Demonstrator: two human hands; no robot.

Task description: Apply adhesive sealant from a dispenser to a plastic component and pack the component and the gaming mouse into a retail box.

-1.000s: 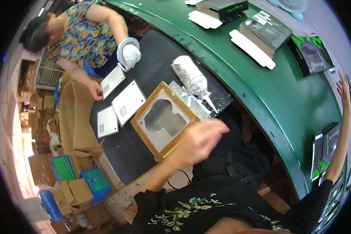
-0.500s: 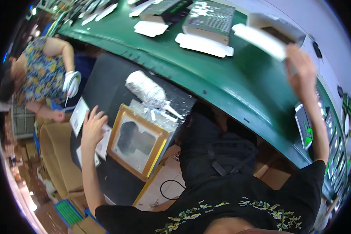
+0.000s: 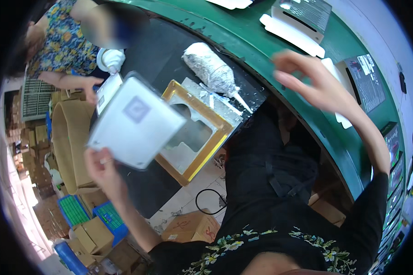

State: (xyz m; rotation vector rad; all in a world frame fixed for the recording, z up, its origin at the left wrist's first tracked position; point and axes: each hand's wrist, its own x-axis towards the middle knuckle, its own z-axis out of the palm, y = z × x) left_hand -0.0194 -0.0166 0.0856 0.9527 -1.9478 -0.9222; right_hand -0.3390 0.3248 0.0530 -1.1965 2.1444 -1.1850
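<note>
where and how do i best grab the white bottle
Probably around the thick body of the white bottle, from above and the right, with the right hand, which looks empty; the left hand holds a white panel. The bottle lies on its side, its thin nozzle pointing toward you and right, a poor handle; the brown-edged frame lies at its near side.

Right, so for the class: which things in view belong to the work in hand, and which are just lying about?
Likely in the work:
- white panel, held by the left hand
- dark box, nearest the open right hand
- perhaps the brown frame, partly behind the panel

Apparently lying about:
- cardboard box on the floor
- black cable, looped there
</note>
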